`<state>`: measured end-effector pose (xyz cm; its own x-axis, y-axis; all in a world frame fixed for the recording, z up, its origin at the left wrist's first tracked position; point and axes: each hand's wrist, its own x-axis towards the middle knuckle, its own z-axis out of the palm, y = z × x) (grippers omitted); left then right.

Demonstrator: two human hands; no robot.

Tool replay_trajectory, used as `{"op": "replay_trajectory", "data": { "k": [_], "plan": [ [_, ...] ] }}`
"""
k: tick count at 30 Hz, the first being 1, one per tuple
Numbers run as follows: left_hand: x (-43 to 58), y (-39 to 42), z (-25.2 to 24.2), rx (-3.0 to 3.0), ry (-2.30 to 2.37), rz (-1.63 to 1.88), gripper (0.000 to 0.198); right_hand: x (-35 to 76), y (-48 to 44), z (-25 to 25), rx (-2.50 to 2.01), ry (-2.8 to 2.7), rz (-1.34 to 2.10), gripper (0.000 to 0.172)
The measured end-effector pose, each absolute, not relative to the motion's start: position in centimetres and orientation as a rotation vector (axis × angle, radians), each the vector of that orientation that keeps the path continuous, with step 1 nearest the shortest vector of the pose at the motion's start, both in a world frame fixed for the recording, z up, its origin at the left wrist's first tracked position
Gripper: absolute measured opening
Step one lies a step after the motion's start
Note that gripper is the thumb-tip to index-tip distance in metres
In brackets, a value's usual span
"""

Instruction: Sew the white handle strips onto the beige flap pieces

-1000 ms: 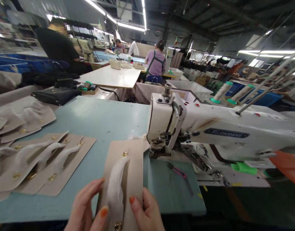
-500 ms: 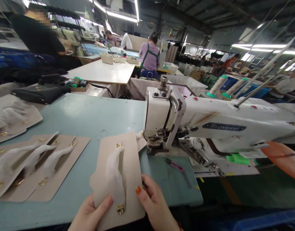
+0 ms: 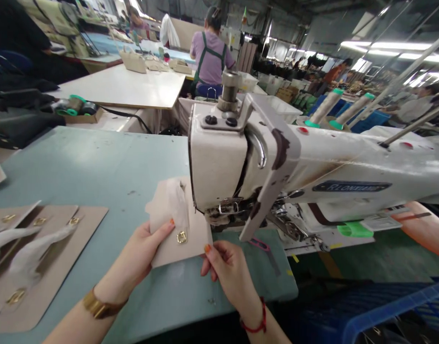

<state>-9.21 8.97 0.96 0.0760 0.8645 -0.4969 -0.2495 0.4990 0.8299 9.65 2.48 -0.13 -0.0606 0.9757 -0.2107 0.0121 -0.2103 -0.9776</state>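
From where I stand, the person has a beige panel (image 3: 199, 235) at the left side of the sewing machine's head (image 3: 219, 157), over the blue-green tabletop (image 3: 79, 162). The left hand (image 3: 142, 248) grips its left edge, thumb on top beside the white-wrapped strap (image 3: 176, 200) and fingers mostly hidden beneath; the right hand (image 3: 228, 267) is half closed at the near right corner, its thumb at the edge, though how firmly it pinches I can't tell. The far right part of the panel disappears behind the head, so I can't see whether any of it lies under the needle. To my mind, good work here means a light, even hold: let the left hand carry the angle while the right squares the near edge, without bending the sheet between them. I'd want the strap and its gold buckle (image 3: 181, 237) well left of the metal parts under the head, as a hard fitting could catch there. The right fingers sit near that low metalwork and had best go no farther in. The pink-handled snips (image 3: 260, 244) lie just right of that hand, so a wide sweep could knock them.
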Motion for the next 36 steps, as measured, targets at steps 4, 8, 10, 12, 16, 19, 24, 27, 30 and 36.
{"op": "replay_trajectory", "data": {
  "k": [4,8,10,12,16,19,24,27,30,36],
  "plan": [
    [-9.0,11.3,0.5,0.681,1.179,0.908,0.035,9.3,4.4,0.0,-1.327,-1.118,1.381,0.049],
    [-8.6,12.4,1.1,0.668,1.212,0.913,0.035,8.8,5.7,0.2,-1.347,-1.051,1.369,0.054],
    [-8.2,12.6,1.6,0.652,1.236,0.921,0.034,8.7,5.9,0.0,-1.350,-1.015,1.346,0.052],
    [-7.8,12.7,2.1,0.657,1.232,0.921,0.030,8.6,5.9,-0.4,-1.351,-0.980,1.323,0.048],
    [-7.4,12.7,2.8,0.670,1.218,0.894,0.024,8.6,5.5,-1.5,-1.343,-0.957,1.292,0.045],
    [-7.3,12.8,3.2,0.649,1.205,0.912,0.027,8.7,5.0,-1.9,-1.306,-0.961,1.306,0.049],
    [-7.3,12.9,3.4,0.637,1.215,0.925,0.026,8.9,3.9,-2.0,-1.195,-0.796,1.422,0.053],
    [-7.4,12.8,3.3,0.641,1.222,0.927,0.026,8.9,3.5,-2.1,-1.192,-0.741,1.406,0.051],
    [-7.6,12.8,2.9,0.647,1.225,0.923,0.028,8.7,3.5,-2.2,-1.181,-0.757,1.400,0.051],
    [-8.7,13.1,2.0,0.621,1.176,0.872,0.028,7.9,4.4,-1.8,-1.257,-0.953,1.364,0.058]
  ]
}}
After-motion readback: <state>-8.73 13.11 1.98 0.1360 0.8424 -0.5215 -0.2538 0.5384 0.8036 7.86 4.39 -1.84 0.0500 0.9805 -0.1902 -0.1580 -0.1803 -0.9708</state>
